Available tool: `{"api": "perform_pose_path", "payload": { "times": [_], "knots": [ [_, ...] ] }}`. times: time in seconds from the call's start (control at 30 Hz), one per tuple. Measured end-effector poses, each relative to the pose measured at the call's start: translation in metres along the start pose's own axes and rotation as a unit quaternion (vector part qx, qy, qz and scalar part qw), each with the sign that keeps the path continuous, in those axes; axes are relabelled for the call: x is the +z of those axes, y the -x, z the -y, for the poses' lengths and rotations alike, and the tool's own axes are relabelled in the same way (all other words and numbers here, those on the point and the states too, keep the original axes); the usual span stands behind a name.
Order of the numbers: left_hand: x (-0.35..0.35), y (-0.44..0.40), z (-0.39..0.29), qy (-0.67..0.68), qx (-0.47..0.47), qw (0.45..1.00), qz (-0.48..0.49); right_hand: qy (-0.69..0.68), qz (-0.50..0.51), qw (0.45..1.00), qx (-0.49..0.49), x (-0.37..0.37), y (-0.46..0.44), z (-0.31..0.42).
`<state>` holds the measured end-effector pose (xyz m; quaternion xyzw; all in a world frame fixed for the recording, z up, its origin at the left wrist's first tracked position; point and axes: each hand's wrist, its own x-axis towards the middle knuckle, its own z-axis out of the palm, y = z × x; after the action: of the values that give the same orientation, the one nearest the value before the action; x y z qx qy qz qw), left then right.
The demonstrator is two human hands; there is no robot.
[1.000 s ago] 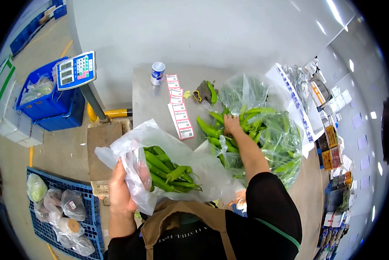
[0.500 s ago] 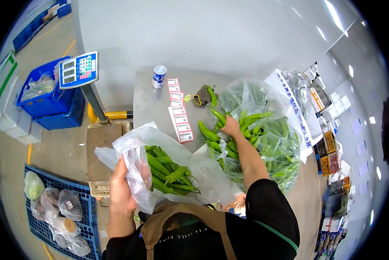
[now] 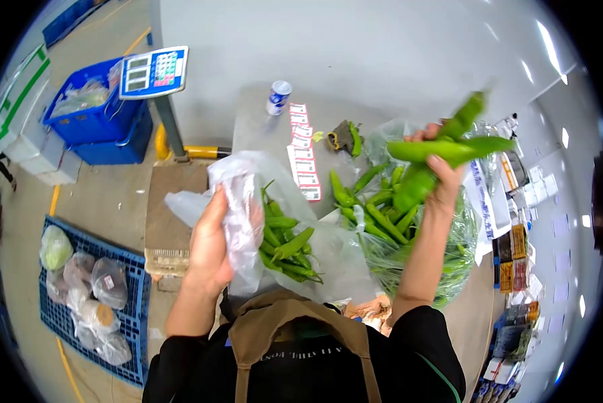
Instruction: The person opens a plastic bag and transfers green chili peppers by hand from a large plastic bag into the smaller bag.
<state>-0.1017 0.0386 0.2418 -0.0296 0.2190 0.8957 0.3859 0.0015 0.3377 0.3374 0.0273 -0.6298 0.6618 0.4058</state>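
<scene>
My left hand (image 3: pixel 211 242) is closed on the edge of a white plastic bag (image 3: pixel 244 208), its mouth held wide. Inside that bag lie several green peppers (image 3: pixel 285 245). Raised at the right, my right hand (image 3: pixel 439 158) grips a few long green peppers (image 3: pixel 449 149), slightly blurred by motion. Below it a large clear plastic bag (image 3: pixel 442 269) spreads over the table, with many more green peppers (image 3: pixel 389 215) showing at its opening. One loose pepper (image 3: pixel 355 140) rests by a dark cloth-like bundle (image 3: pixel 340 138).
Barcode labels (image 3: pixel 303 154) and a blue-and-white can (image 3: pixel 279 98) are on the table (image 3: pixel 258 127). To the left stand a scale display (image 3: pixel 154 72), blue crates (image 3: pixel 93 121) and a blue pallet (image 3: pixel 53 295) with bagged produce. A white box (image 3: pixel 479 195) is at the right.
My right hand has come up out of the clear bag's peppers, now holding a few of them. My left hand still holds the white bag. The whole view has shifted slightly.
</scene>
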Motion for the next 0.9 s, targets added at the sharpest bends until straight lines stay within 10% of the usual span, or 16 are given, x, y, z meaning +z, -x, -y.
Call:
{"api": "perform_pose_path", "payload": {
  "times": [0.1, 0.23, 0.3, 0.4, 0.47, 0.53, 0.6, 0.67, 0.8, 0.9],
  "knots": [
    [0.0, -0.001, 0.002, -0.006, 0.013, 1.0, -0.007, -0.17, 0.169, 0.971, -0.008, 0.039, 0.032, 0.005],
    [-0.01, -0.002, -0.008, 0.003, -0.01, 0.998, 0.069, 0.108, 0.313, 0.911, 0.247, 0.053, 0.098, -0.037],
    [-0.022, -0.002, -0.021, 0.055, -0.046, 0.986, 0.152, 0.408, 0.42, 0.805, 0.099, 0.058, 0.121, -0.082],
    [-0.01, 0.01, -0.024, 0.018, -0.011, 0.997, 0.075, 0.399, 0.555, 0.727, 0.058, 0.041, 0.127, -0.08],
    [-0.01, 0.017, -0.02, 0.003, 0.008, 0.997, 0.072, 0.286, 0.481, 0.718, 0.415, 0.044, 0.071, -0.038],
    [-0.012, 0.022, -0.012, -0.013, 0.01, 0.996, 0.088, 0.337, 0.245, 0.807, 0.419, 0.013, 0.04, -0.047],
    [-0.004, 0.025, -0.005, -0.06, 0.021, 0.996, 0.065, 0.635, 0.27, 0.705, 0.167, -0.067, 0.035, -0.116],
    [-0.01, 0.026, -0.004, -0.073, 0.015, 0.994, 0.077, 0.653, 0.363, 0.549, 0.375, -0.115, 0.045, -0.15],
    [-0.019, 0.024, -0.009, -0.014, -0.003, 0.99, 0.137, 0.613, 0.373, 0.534, 0.448, -0.139, 0.063, -0.18],
    [-0.012, 0.029, -0.009, -0.046, -0.002, 0.997, 0.06, 0.492, 0.276, 0.636, 0.526, -0.16, 0.05, -0.167]
  ]
}}
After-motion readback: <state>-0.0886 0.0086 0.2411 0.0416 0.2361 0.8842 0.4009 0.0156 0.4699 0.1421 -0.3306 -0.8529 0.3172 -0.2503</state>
